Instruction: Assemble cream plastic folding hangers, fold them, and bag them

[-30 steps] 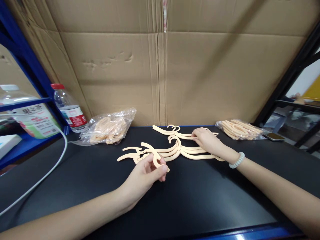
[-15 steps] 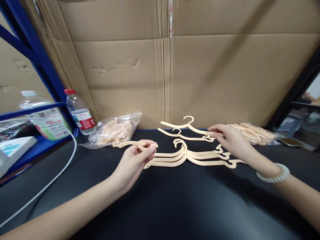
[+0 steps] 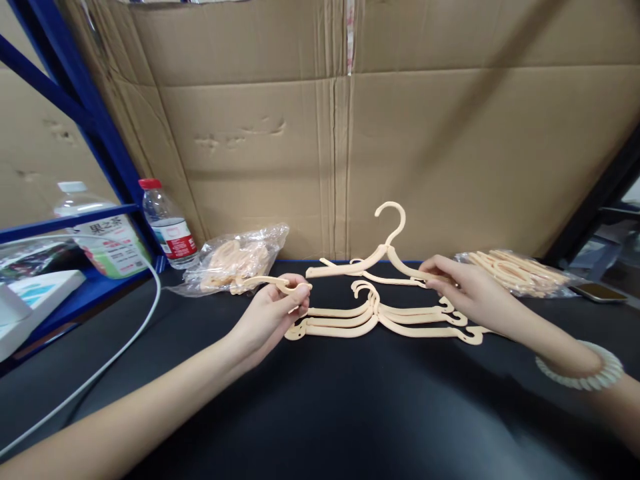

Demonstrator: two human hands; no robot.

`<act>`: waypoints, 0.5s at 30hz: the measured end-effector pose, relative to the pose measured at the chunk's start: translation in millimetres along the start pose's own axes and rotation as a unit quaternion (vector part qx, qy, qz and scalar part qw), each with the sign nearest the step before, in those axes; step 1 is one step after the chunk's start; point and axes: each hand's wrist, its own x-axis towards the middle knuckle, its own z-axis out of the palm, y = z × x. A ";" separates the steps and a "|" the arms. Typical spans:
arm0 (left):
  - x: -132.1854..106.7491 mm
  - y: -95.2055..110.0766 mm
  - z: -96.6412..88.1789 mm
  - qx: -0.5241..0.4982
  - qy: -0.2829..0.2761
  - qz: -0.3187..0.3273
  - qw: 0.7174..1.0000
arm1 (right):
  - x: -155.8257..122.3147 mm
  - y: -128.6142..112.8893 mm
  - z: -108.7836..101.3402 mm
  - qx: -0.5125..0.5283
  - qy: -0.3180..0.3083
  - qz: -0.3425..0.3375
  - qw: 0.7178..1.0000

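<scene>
My left hand (image 3: 273, 320) pinches a small beige plastic hanger arm (image 3: 255, 281) between thumb and fingers, its curved end pointing left. My right hand (image 3: 465, 283) grips the right end of a beige clothes hanger (image 3: 336, 269) whose hook points up. That hanger is tilted up above the table, and its free left end is close to the fingertips of my left hand. Behind it, another hanger (image 3: 393, 279) lies partly hidden. In front, several overlapping hangers (image 3: 345, 330) lie on the black table with their hooks together.
At the back left lies a clear bag of beige hanger parts (image 3: 235, 260), beside a red-capped bottle (image 3: 170, 233). Another bag of parts (image 3: 515, 270) and a phone (image 3: 600, 292) are at the right. A white cable (image 3: 143, 327) curves along the left. Cardboard (image 3: 260, 167) stands behind.
My right hand has lifted its hanger off the table and brought it nearer, hook up, with the free end towards my left hand. The left hand keeps its hanger arm. The view has shifted slightly.
</scene>
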 end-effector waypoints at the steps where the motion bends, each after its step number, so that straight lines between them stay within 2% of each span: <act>1: 1.2 0.3 -1.5 -0.006 -0.004 -0.007 1.000 | -0.3 -1.5 -1.8 0.008 -0.005 -0.001 1.000; 7: 4.7 7.8 -7.9 -0.066 -0.043 -0.046 0.996 | -1.3 0.6 -4.7 0.016 0.003 -0.012 1.000; 15: 3.2 17.0 -5.8 -0.098 -0.084 -0.042 0.991 | -0.4 4.2 -6.5 0.024 0.023 -0.015 0.999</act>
